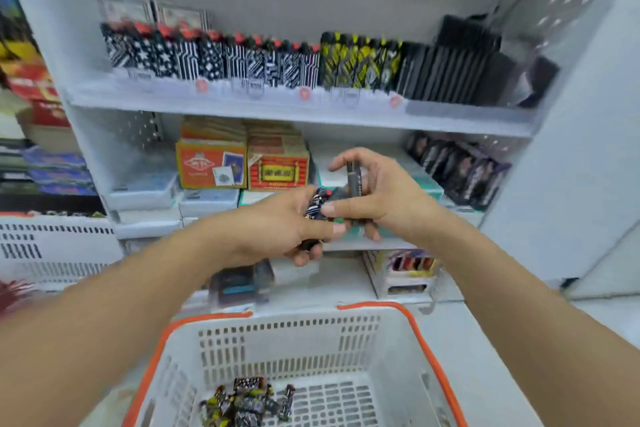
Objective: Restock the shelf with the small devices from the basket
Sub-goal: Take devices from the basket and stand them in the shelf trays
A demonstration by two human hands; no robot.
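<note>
Hands raised together in front of the middle shelf. Left hand: fingers curled round a black-and-white patterned device, with a dark end showing below the palm. Right hand: thumb and fingers pinching a slim dark grey device, held upright, index finger extended above it. Both hands touching, the two devices just beside each other.

Basket, white with orange rim, directly below the hands; small pile of patterned devices, black-white and yellow-black, lying at its bottom left.

Top shelf: row of black-and-white devices with red tops at left, yellow-black devices at centre, plain black devices at right, all standing upright and packed side by side.

Behind the hands on the middle shelf: orange card box and red-yellow box, side by side. Much of the view blurred; labels not legible.
</note>
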